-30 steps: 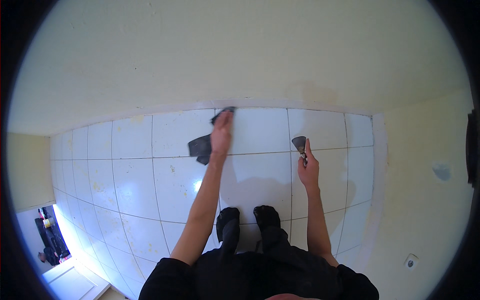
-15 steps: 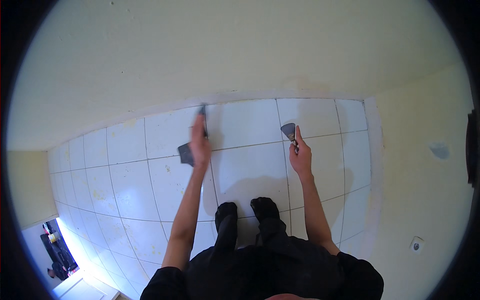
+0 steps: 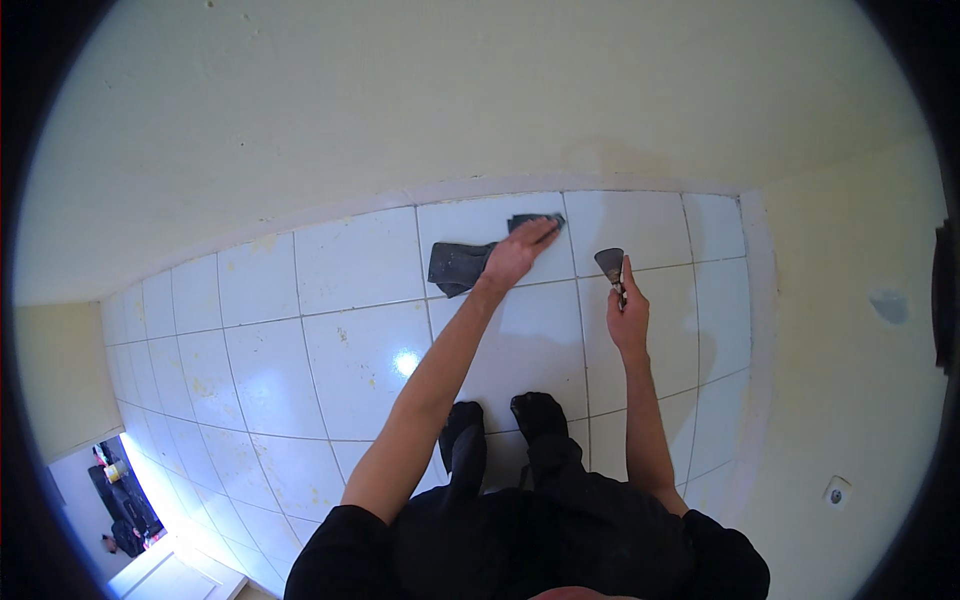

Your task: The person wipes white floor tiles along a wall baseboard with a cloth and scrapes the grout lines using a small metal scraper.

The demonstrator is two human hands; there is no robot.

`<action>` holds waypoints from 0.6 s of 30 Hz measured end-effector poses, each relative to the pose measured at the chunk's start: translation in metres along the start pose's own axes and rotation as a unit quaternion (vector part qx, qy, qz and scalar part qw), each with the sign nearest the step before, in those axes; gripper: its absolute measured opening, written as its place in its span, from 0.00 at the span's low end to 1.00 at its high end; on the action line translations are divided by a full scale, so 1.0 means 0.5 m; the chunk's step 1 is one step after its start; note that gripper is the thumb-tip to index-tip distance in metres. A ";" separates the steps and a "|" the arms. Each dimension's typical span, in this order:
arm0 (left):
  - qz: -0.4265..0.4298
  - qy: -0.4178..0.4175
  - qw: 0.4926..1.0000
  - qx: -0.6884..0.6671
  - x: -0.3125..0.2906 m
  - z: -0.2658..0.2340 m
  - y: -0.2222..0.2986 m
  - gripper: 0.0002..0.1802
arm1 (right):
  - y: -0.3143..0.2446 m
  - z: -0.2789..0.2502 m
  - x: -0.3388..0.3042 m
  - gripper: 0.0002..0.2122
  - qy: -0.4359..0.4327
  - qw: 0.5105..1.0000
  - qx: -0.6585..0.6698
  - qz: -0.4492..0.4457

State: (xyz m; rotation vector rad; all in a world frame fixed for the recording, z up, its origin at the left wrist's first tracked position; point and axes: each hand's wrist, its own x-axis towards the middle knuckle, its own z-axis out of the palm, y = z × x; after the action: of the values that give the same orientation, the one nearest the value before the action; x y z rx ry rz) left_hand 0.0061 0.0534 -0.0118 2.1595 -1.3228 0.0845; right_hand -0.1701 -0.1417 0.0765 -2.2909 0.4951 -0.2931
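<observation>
Under my left hand (image 3: 515, 255) a dark grey cloth (image 3: 460, 266) lies pressed on the white floor tiles (image 3: 505, 345), near the foot of the wall. Its folds stick out on both sides of the palm, and my fingers lie over its far end. Off to the right, my right hand (image 3: 628, 318) is wrapped round the handle of a putty knife (image 3: 609, 262). The wide dark blade points away from me, apparently just above the tiles.
A pale wall (image 3: 480, 100) rises along the far edge of the floor, and another wall (image 3: 830, 390) with a socket (image 3: 837, 492) stands on the right. Yellowish specks mark the tiles at left. My feet (image 3: 540, 415) are close below. Dark items (image 3: 125, 505) and a white door (image 3: 175, 578) show at lower left.
My left hand has swept to the right along the tiles with the cloth, from left of my feet to in front of them. The right hand with the putty knife has barely shifted.
</observation>
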 end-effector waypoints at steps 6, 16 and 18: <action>-0.161 0.088 0.983 0.026 -0.045 -0.072 -0.079 0.32 | -0.024 0.002 0.009 0.32 -0.007 1.000 0.011 0.007; -0.381 0.184 0.891 0.162 -0.340 -0.265 -0.171 0.30 | -0.047 0.020 0.006 0.32 -0.046 0.999 0.022 0.011; -0.424 0.256 0.868 0.043 -0.364 -0.316 -0.155 0.29 | -0.051 0.025 0.002 0.29 -0.042 0.998 0.041 0.016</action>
State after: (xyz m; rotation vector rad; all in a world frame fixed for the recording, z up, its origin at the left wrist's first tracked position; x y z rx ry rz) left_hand 0.0181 0.3047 0.0186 2.3699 -0.0254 0.3358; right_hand -0.1581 -0.1180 0.0867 -2.2038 0.4683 -0.1956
